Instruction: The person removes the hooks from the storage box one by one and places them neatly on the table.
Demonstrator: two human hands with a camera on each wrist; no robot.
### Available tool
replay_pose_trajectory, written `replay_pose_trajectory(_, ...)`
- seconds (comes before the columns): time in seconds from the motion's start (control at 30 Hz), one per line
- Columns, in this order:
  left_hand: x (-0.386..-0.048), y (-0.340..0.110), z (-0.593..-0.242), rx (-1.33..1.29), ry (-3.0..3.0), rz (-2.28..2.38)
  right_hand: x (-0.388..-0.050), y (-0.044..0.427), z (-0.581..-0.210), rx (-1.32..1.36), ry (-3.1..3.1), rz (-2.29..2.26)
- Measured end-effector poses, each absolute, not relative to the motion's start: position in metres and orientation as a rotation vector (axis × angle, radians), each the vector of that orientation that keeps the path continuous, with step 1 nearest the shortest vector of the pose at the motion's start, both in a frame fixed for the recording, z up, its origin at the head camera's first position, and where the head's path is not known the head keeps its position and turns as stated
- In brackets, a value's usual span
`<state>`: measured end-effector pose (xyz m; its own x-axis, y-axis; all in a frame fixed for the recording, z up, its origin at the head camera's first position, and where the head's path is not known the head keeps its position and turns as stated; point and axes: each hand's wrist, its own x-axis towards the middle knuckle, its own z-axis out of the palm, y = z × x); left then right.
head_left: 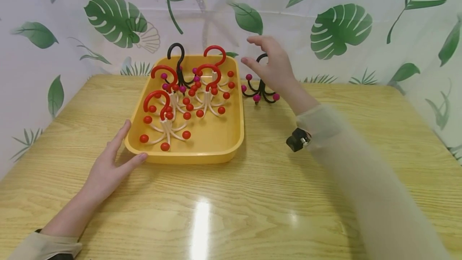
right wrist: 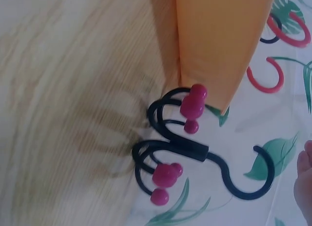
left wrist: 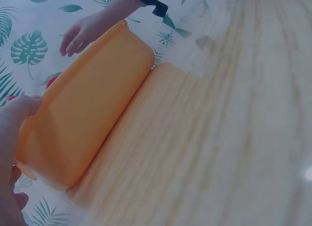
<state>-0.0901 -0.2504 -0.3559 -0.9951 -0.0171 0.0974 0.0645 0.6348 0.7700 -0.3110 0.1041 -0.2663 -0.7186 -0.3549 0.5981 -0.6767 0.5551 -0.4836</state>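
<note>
A yellow plastic bin (head_left: 196, 157) stands on the table, holding several multi-arm hook hangers with red hooks and white ball-tipped arms. One of these red-and-white hangers (head_left: 166, 125) is by the bin's near left corner. At the back of the bin stands a black hanger (head_left: 179, 71) with magenta balls. My left hand (head_left: 110, 165) rests against the near left corner, thumb and fingers spread along its two sides. Right of the bin, a second black hanger (right wrist: 187, 148) with magenta ball tips stands upright on the table. Above and before it, my right hand (head_left: 272, 65) holds nothing, thumb and fingers apart.
The wood-grain table (head_left: 252, 204) extends in front of and on both sides of the bin. Behind it hangs a white cloth (head_left: 281, 19) printed with green leaves, close to the bin's back and the outside hanger.
</note>
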Motion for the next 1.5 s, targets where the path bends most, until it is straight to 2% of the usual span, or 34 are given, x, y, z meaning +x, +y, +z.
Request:
replay_pose_trajectory(0.23, -0.09, -0.251, -0.356, -0.035, -2.758, -1.298, -0.304, 0.079, -0.269, 0.985, -2.376, 1.133)
replay_pose_trajectory(0.77, -0.089, -0.251, -0.355, -0.041, -2.757, -1.301, -0.3, 0.051, -0.281, 1.044, -2.555, 1.239)
replay_pose_trajectory(1.5, -0.09, -0.251, -0.356, -0.04, -2.759, -1.307, -0.301, 0.04, -0.291, 0.879, -2.66, 1.205)
